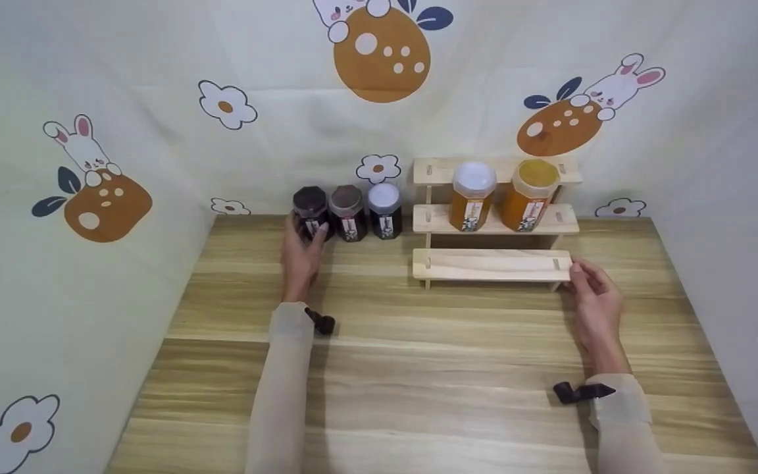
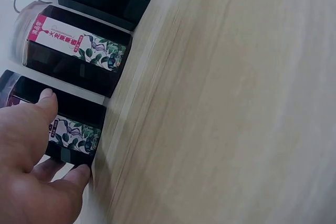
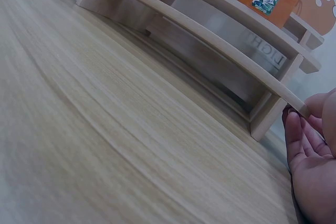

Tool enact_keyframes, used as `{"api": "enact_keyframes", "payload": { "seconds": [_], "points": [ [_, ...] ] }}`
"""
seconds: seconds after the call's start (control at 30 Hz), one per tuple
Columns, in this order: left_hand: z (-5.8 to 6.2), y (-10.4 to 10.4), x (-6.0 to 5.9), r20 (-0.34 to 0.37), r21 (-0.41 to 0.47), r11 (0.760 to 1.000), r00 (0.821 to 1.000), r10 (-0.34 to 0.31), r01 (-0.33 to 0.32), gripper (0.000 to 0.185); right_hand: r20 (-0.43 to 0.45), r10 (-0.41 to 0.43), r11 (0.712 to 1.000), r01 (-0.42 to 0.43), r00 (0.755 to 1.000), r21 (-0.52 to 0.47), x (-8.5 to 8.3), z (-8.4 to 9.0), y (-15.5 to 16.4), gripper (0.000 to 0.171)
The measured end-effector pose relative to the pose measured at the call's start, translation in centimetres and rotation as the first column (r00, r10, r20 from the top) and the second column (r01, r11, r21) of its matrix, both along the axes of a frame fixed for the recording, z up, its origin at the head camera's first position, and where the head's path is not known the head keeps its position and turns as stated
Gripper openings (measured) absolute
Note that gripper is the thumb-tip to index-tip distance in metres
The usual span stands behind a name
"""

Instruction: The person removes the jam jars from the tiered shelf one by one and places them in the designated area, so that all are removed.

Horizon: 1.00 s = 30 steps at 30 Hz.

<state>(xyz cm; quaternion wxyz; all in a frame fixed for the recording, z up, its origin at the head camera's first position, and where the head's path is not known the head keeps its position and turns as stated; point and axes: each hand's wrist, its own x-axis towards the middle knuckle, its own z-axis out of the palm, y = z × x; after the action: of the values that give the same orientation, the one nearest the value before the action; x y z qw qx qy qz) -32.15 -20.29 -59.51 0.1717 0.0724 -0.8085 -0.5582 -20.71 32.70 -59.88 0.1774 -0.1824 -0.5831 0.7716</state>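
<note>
At the back left of the table, my left hand (image 1: pixel 301 253) grips the leftmost dark jar (image 1: pixel 311 201), thumb across its front and fingers round its side. That jar stands upright beside a second dark jar (image 1: pixel 349 214) with a brownish lid and a third (image 1: pixel 385 212) with a white lid. My right hand (image 1: pixel 599 306) pinches the right end of the lowest board of a three-tier wooden rack (image 1: pixel 494 264); the right wrist view shows the fingertips (image 3: pixel 295 124) under the board's end. Two orange jars, one white-lidded (image 1: pixel 472 197) and one yellow-lidded (image 1: pixel 529 197), stand on the middle tier.
The wood-grain table (image 1: pixel 445 368) extends in front of the rack and jars. Pale cloth walls (image 1: pixel 274 59) printed with rabbits and flowers enclose the back and both sides. A small black device (image 1: pixel 320 321) sits on the left wrist and another (image 1: pixel 580 392) on the right.
</note>
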Motion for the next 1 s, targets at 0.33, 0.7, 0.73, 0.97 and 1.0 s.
{"api": "enact_keyframes", "payload": {
  "seconds": [0.33, 0.7, 0.73, 0.97, 1.0],
  "points": [
    [-0.6, 0.3, 0.2, -0.029, -0.099, 0.995, 1.000, 0.012, -0.014, 0.072, 0.022, 0.017, 1.000, -0.017, 1.000, -0.003, 0.0, 0.0, 0.2, 0.040],
    [1.0, 2.0, 1.1, 0.006, -0.065, 0.992, 0.994, 0.109, -0.109, 0.106, 0.031, 0.008, 1.000, -0.008, 0.999, 0.008, 0.0, -0.1, 0.1, 0.043],
    [1.4, 2.3, 1.2, 0.009, -0.062, 0.989, 0.991, 0.136, -0.135, 0.107, 0.029, 0.006, 1.000, -0.007, 1.000, 0.008, 0.0, -0.1, 0.1, 0.043],
    [4.7, 5.3, 1.8, -0.278, 0.091, 0.963, 0.922, 0.269, -0.253, 0.077, 0.026, 0.013, 1.000, -0.014, 1.000, 0.005, -0.1, -0.2, 0.1, 0.042],
    [5.3, 5.8, 1.8, -0.330, 0.102, 0.966, 0.908, 0.259, -0.239, 0.072, 0.021, 0.012, 1.000, -0.012, 1.000, 0.000, -0.1, -0.3, 0.1, 0.042]
  ]
}}
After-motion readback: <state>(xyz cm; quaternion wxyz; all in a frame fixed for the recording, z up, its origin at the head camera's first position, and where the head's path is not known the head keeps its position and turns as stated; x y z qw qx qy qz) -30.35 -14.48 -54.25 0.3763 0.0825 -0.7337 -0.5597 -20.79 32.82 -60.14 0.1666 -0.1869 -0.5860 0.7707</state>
